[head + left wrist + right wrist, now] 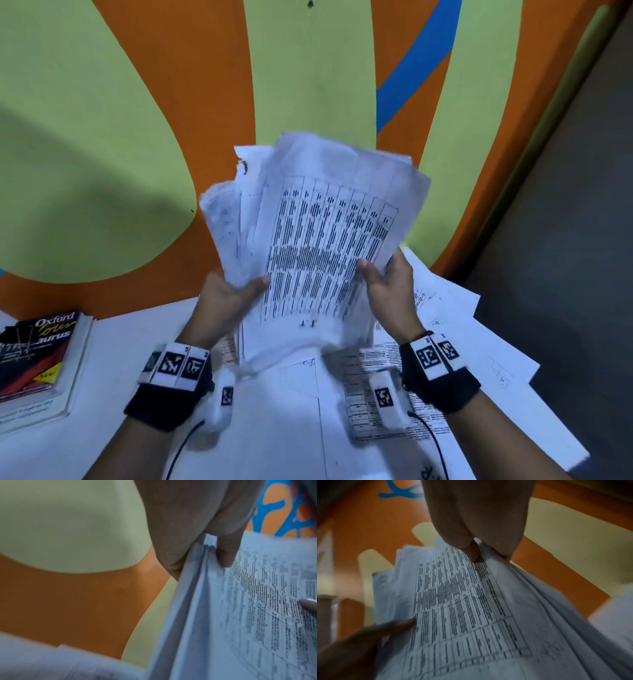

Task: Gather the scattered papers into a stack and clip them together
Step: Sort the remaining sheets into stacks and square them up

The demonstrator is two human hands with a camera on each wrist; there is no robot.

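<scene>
I hold a loose stack of white papers [318, 240] upright above the table, its front sheet printed with a dense table of text. My left hand [236, 291] grips the stack's left edge, thumb on the front sheet. My right hand [383, 277] grips the right edge the same way. The left wrist view has the papers [240, 615] pinched under my thumb [226, 555]. The right wrist view has the printed sheet [471, 608] under my right thumb [472, 553]. The sheets are fanned and uneven at the top. No clip is in view.
More printed papers [445, 349] lie spread on the white table [113, 394] under and right of my hands. A thesaurus book [37, 353] sits on another book at the left edge. A painted green, orange and blue wall [137, 137] stands close behind.
</scene>
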